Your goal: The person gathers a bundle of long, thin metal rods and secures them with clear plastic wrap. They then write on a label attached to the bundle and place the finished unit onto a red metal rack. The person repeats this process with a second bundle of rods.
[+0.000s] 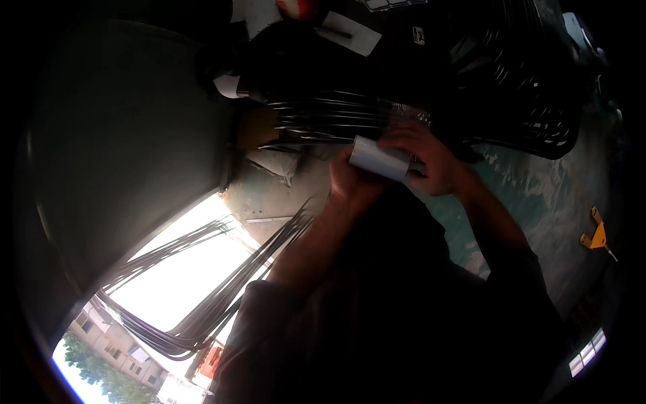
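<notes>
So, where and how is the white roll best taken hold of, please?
Probably by its two ends, the left hand from the left and the right hand from the right. The white roll is a cylinder lying roughly crosswise, lower at its right end in the picture, so each end faces one hand.

Pretty dim around me tbh: big dark grey wall [134,114] on my left, scuffed greenish floor [531,188] off to the right. Most of my light's pouring through a blown-out opening [182,283] near left, pale building [124,345] and green trees [101,367] outside. Small bright pane [587,353] near right too.
</notes>
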Tool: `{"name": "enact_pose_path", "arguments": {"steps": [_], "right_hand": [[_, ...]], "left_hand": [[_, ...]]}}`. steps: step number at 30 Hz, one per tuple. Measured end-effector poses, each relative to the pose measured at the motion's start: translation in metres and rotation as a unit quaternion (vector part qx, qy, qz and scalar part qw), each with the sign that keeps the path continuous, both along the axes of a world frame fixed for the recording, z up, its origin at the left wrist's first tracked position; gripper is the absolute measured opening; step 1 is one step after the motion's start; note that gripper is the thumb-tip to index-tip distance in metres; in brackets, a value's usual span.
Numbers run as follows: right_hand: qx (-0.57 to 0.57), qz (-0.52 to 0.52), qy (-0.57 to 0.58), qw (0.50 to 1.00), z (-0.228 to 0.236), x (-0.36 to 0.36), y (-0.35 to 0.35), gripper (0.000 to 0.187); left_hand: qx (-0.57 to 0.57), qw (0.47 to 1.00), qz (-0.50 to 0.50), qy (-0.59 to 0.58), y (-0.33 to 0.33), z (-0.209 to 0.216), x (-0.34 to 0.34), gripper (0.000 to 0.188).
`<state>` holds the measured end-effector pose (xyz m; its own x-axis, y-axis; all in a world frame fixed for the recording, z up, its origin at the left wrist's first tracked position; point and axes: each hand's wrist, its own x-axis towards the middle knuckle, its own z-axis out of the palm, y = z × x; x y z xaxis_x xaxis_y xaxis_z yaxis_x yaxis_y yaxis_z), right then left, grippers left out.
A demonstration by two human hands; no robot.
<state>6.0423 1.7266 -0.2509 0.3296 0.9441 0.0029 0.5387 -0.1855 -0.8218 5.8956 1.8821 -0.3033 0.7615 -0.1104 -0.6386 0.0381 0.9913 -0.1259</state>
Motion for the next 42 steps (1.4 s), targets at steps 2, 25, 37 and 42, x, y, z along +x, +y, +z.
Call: {"name": "enact_pose_path", "arguments": {"steps": [2, 25, 37, 42], "right_hand": [[-0.02, -0.01, 0.0, 1.0, 0.005, -0.009, -0.004, 0.074], [0.108, -0.196, -0.325, 0.919, -0.077, 0.074, 0.044, 0.054], [-0.033, -0.246, -0.283, 0.927, -0.086, 0.082, 0.043, 0.043], [-0.098, -0.227, -0.195, 0.949, -0.083, 0.086, 0.055, 0.033]], "left_hand": [[0.003, 1.0, -0.006, -0.006, -0.002, 0.006, 0.003, 0.058], [0.067, 0.971, 0.025, -0.228, -0.004, -0.175, -0.034, 0.053], [-0.084, 0.958, 0.098, -0.257, 0.008, -0.199, 0.026, 0.036], [-0.073, 0.931, 0.095, -0.345, 0.025, -0.188, 0.094, 0.04]]}}
